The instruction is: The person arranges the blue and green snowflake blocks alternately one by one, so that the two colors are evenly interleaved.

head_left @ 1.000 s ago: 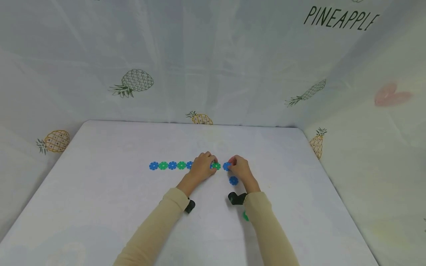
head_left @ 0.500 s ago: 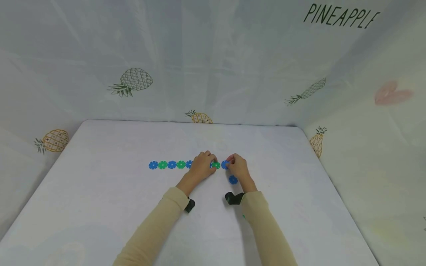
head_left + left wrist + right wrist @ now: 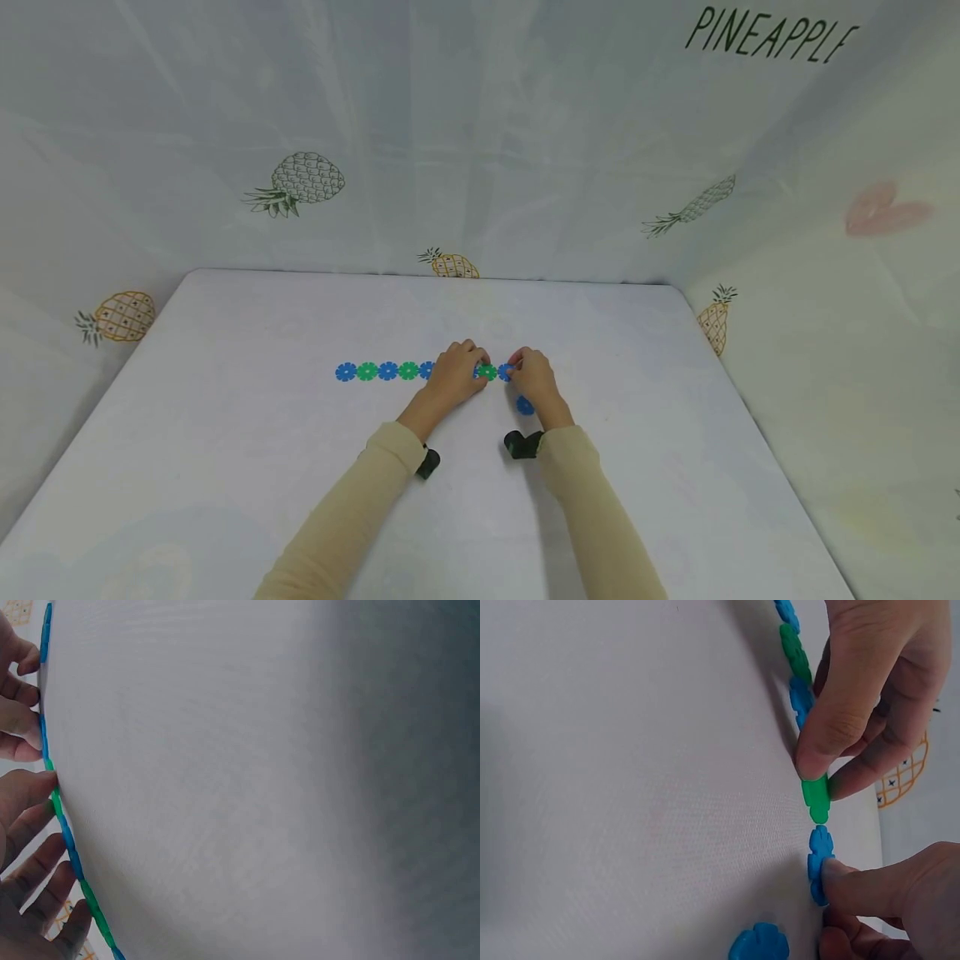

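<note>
A straight row of flower-shaped plastic discs, alternating blue [image 3: 346,372] and green [image 3: 367,372], lies on the white table. My left hand [image 3: 453,372] covers part of the row and pinches its rightmost green disc [image 3: 817,801] between thumb and finger. Beside that disc, my right hand [image 3: 534,377] pinches a blue disc [image 3: 820,847] by its far side. In the right wrist view the blue disc lines up with the green one, their edges very close; whether they interlock I cannot tell. Another blue disc [image 3: 525,405] lies loose below my right hand.
Black wrist devices [image 3: 522,445] sit under both sleeves, low over the table [image 3: 225,433]. A pale cloth with pineapple prints [image 3: 307,177] hangs behind and beside the table.
My right hand has moved left with the blue disc, narrowing the gap to the green disc. My left hand stays put. A green disc near the right forearm is now hidden by the sleeve.
</note>
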`<state>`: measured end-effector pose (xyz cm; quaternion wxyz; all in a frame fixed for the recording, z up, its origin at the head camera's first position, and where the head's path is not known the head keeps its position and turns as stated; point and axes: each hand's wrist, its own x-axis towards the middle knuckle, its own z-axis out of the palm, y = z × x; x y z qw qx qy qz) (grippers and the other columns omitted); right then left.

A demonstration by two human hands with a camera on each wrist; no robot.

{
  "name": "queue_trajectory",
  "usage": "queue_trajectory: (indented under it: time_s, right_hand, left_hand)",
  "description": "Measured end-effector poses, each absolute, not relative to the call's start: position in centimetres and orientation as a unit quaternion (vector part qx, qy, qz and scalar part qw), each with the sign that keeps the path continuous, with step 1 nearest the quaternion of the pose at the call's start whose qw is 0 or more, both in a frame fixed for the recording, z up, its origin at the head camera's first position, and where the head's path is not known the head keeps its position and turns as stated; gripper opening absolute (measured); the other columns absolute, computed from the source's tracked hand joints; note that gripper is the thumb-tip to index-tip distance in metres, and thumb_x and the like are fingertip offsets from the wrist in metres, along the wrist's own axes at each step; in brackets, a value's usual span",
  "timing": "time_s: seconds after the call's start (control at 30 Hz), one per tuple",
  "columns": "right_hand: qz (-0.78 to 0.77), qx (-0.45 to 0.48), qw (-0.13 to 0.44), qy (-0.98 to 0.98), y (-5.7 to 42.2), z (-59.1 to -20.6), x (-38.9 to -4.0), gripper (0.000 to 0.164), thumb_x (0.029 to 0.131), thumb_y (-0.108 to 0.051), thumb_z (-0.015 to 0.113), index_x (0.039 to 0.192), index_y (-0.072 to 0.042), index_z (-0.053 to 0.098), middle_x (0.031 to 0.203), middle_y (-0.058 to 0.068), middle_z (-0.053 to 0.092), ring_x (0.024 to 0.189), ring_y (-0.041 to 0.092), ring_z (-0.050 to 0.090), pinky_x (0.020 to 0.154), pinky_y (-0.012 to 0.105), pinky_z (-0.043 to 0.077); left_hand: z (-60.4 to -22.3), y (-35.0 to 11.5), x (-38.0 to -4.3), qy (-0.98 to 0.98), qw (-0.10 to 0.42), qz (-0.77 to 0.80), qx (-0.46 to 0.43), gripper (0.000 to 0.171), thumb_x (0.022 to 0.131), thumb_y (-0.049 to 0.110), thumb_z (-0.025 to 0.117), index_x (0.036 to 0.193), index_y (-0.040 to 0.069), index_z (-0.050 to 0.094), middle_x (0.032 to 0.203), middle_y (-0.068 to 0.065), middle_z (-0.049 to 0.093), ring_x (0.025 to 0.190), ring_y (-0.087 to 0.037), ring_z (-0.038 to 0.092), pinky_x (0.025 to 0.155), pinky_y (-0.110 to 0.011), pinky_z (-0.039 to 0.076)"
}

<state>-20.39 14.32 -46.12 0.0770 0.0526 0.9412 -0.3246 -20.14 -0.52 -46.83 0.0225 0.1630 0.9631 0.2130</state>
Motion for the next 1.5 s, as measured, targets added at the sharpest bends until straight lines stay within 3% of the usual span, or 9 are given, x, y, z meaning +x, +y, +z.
queue_trajectory:
  time_s: [0.97,1.27,1.5]
  right_hand:
    - [-0.325,0.052,0.091,0.940,14.4,-45.9,-20.3,0.010,0.088,-0.011,0.062,0.096,-0.006,0.059,0.092,0.012,0.060,0.080,0.023,0.055,0.070,0.033,0.046]
    - [-0.350,0.041,0.091,0.931,15.1,-46.0,-20.0,0.016,0.093,-0.016,0.056,0.105,-0.007,0.060,0.096,0.012,0.062,0.084,0.023,0.056,0.075,0.036,0.046]
    - [-0.383,0.024,0.105,0.917,16.1,-44.6,-18.6,0.026,0.094,-0.020,0.052,0.117,-0.007,0.056,0.113,0.016,0.062,0.103,0.029,0.058,0.087,0.044,0.047]
  left_hand:
    - [-47.2,-0.4,-20.3,0.963,0.021,0.212,0.164,0.028,0.082,0.026,0.070,0.107,0.014,0.064,0.106,-0.005,0.058,0.102,-0.024,0.052,0.090,-0.040,0.045]
    - [-47.0,-0.5,-20.2,0.963,0.027,0.214,0.164,0.028,0.083,0.026,0.070,0.108,0.014,0.064,0.107,-0.005,0.058,0.103,-0.024,0.051,0.091,-0.040,0.044]
    - [-47.2,-0.4,-20.3,0.963,0.028,0.214,0.160,0.028,0.083,0.026,0.070,0.108,0.014,0.064,0.108,-0.004,0.058,0.105,-0.024,0.051,0.092,-0.040,0.044]
